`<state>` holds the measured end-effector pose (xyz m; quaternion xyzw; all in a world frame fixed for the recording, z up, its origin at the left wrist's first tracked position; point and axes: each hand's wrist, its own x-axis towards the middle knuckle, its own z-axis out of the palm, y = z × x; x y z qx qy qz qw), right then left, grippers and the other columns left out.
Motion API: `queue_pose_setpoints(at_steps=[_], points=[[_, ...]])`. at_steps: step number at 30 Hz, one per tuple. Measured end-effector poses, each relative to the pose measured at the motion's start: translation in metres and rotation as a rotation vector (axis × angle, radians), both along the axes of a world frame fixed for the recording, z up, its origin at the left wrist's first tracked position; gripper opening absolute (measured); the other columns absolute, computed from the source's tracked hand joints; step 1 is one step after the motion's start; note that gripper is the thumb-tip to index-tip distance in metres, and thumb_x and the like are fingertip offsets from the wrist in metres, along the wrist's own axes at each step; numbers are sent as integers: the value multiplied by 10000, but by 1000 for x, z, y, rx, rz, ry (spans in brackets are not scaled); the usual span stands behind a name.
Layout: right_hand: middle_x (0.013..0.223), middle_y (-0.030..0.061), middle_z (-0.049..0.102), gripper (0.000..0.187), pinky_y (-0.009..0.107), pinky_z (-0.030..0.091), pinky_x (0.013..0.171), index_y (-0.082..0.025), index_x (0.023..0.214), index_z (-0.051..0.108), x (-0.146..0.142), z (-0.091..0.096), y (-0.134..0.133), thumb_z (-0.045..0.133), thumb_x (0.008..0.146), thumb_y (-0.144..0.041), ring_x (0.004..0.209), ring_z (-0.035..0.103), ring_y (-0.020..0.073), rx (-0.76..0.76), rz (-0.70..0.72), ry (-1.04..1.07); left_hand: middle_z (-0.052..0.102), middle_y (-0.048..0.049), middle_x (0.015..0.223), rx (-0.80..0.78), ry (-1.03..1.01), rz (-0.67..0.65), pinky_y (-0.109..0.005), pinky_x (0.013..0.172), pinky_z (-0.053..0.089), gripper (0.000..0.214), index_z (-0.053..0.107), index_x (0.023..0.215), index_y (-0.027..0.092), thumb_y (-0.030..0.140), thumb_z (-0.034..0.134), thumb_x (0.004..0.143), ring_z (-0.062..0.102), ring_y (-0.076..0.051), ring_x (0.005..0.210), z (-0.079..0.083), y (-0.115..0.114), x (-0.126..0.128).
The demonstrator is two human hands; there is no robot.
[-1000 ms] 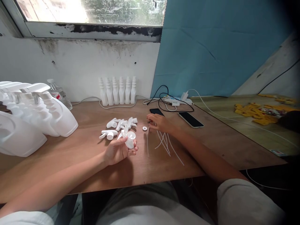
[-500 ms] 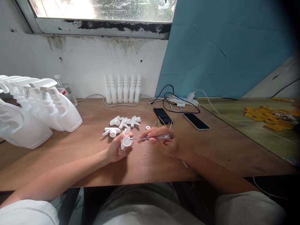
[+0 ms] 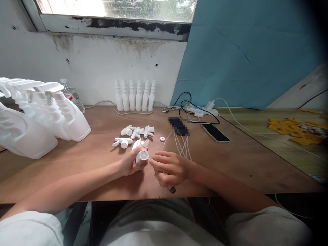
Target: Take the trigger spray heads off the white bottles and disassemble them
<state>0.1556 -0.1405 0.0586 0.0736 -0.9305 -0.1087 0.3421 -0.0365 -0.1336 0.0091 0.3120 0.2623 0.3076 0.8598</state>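
Observation:
My left hand [image 3: 131, 163] is closed round a white trigger sprayer head [image 3: 141, 154], its round collar turned toward my right hand. My right hand [image 3: 169, 168] is closed on a slim tool with a clear handle [image 3: 171, 188]; its thin tip touches the collar opening. Just beyond my hands lie several loose white sprayer heads [image 3: 133, 134], a small white ring [image 3: 162, 138] and several thin white dip tubes [image 3: 180, 146] on the wooden table [image 3: 102, 150].
Large white spray bottles [image 3: 38, 116] lie at the left. A row of small white bottles [image 3: 135, 96] stands against the wall, beside a water bottle [image 3: 71, 95]. Two phones [image 3: 214, 132], chargers and cables [image 3: 194, 108] sit at the back right. Yellow pieces [image 3: 294, 130] cover a neighbouring table.
My right hand left the tubes, picked up the clear-handled tool and brought its tip to the sprayer collar. The handle has swung from pointing right to pointing down toward me.

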Motion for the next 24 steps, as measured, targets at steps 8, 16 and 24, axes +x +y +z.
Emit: queue_pose_setpoints(at_steps=[8,16,24], points=[[884,64,669,103,303,566,737,-209,908,518,3,3,-2,448,921,-134,810,678,136,-757,-23,222,407,28,397,9,14,-77,-140,275,107,291,460,593,149,368,571,751,235,-32,273,-3,4,-3],[1077,81,658,195,319,582,765,-242,1023,509,3,-12,-8,450,916,-90,939,703,155,-800,153,335,440,67,443,41,-154,-55,-130,265,99,89,468,813,209,266,530,782,182,-50,255,-1,-2,-6],[892,18,682,120,391,590,661,-191,837,480,-1,-7,-4,523,923,-263,680,702,157,-1355,119,509,412,36,402,13,-51,-156,-159,271,88,213,435,658,175,338,549,732,220,-47,263,-4,0,-5]])
